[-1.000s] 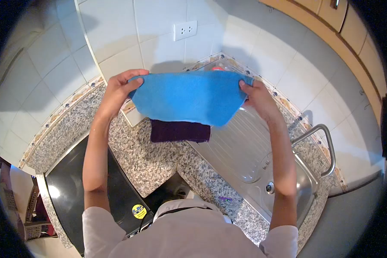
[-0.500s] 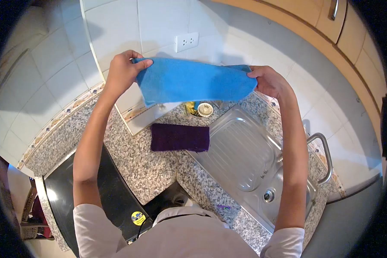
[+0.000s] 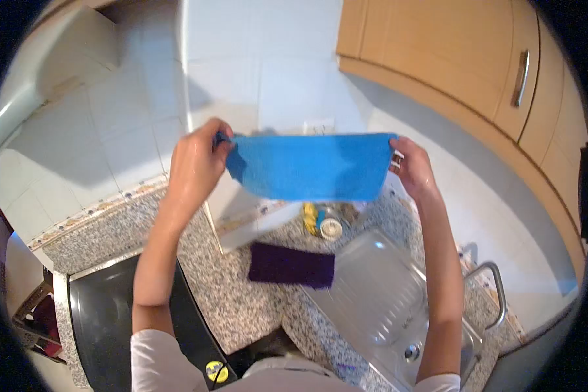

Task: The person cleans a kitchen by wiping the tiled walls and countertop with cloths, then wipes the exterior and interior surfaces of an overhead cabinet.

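Observation:
A blue cloth (image 3: pixel 310 168) is stretched out in the air between my two hands, its upper edge nearly straight. My left hand (image 3: pixel 206 150) pinches its upper left corner between thumb and fingers. The upper right corner is gripped by my right hand (image 3: pixel 410 166), its fingers partly behind the cloth. Below, a folded dark purple cloth (image 3: pixel 292 265) lies on the granite counter (image 3: pixel 222 294), overlapping the edge of the sink's drainboard.
To the right is a steel sink with a ridged drainboard (image 3: pixel 372 294) and a curved faucet (image 3: pixel 498 294). A black hob cover (image 3: pixel 124 313) lies at left. A round white brush (image 3: pixel 330 227) and a yellow item (image 3: pixel 310 217) stand in the corner. Wooden cupboards (image 3: pixel 438 52) hang above right.
The camera view has tilted upward, showing more cupboard. Both hands still hold the blue cloth, now pulled straighter and more level along its top edge.

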`<state>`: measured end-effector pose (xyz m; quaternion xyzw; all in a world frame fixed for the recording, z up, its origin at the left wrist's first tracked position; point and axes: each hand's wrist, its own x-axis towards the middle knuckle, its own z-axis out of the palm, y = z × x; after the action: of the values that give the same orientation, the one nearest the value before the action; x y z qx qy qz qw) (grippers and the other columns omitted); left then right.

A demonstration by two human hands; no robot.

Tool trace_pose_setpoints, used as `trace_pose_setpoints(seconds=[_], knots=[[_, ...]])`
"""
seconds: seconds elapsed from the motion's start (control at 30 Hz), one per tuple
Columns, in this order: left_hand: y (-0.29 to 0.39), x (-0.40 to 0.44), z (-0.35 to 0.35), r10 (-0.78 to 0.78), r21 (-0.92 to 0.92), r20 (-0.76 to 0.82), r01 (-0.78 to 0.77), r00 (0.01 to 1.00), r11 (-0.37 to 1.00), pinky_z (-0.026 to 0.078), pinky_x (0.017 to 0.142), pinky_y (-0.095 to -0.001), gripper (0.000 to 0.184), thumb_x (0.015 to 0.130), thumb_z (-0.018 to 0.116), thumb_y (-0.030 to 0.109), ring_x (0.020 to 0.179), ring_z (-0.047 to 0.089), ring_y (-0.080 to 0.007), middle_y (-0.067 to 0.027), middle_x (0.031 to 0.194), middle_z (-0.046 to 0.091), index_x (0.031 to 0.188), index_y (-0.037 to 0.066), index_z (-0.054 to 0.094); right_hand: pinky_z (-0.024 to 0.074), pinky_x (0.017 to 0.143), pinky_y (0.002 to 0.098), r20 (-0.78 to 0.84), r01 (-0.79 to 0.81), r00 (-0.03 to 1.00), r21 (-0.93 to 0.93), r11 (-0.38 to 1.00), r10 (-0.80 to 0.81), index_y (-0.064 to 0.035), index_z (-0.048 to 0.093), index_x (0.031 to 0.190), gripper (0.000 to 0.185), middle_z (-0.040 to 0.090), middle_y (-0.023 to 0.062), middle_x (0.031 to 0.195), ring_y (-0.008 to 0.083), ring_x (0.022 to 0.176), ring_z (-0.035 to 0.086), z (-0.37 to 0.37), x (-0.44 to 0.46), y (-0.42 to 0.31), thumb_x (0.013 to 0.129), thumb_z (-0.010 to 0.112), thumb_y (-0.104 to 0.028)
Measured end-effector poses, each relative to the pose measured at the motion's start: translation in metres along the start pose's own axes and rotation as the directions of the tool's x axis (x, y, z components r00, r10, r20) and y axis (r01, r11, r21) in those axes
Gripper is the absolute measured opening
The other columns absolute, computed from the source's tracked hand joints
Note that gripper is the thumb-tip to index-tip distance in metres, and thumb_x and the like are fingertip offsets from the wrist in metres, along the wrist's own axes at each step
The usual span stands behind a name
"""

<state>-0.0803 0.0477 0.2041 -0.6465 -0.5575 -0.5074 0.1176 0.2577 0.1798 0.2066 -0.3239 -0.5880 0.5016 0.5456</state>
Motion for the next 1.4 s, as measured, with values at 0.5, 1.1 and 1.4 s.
trace_pose_setpoints(seconds=[0.5,1.1,1.4], knots=[[-0.039,0.102,-0.078,0.136,0.296,-0.680,0.100,0.721,0.950,0.046,0.069,-0.0421,0.013,0.075,0.062,0.006,0.077,0.057,-0.0355,-0.0165,0.088,0.055,0.088,0.003,0.059,0.0447,0.039,0.0265,-0.059,0.251,0.968,0.135,0.958,-0.246,-0.0002,0.048,0.082,0.020,0.055,0.0085,0.065,0.0164,0.045,0.055,0.175,0.068,-0.031,0.079,0.067,-0.008],[-0.110,0.052,0.053,-0.105,-0.038,-0.552,0.101,0.827,0.994,0.034,0.100,-0.0480,0.071,0.084,0.060,0.027,0.119,0.037,-0.0504,-0.0374,0.131,0.032,0.131,-0.014,0.025,0.0150,0.108,0.0474,0.466,0.860,0.477,-0.420,0.289,-0.745,0.0095,0.008,0.138,0.082,0.018,0.0364,0.139,0.0466,0.131,0.020,0.299,0.081,0.038,0.085,0.059,-0.026],[-0.073,0.165,0.005,0.043,-0.113,-0.649,-0.152,0.760,0.982,0.042,0.091,-0.0440,0.061,0.086,0.057,0.032,0.106,0.051,-0.0451,-0.0352,0.112,0.051,0.119,-0.017,0.039,0.0186,0.107,0.0520,0.346,0.753,0.255,-0.656,-0.039,-0.903,0.0094,0.013,0.138,0.084,0.020,0.0325,0.142,0.0473,0.128,0.025,0.338,0.147,-0.065,0.085,0.053,-0.041]])
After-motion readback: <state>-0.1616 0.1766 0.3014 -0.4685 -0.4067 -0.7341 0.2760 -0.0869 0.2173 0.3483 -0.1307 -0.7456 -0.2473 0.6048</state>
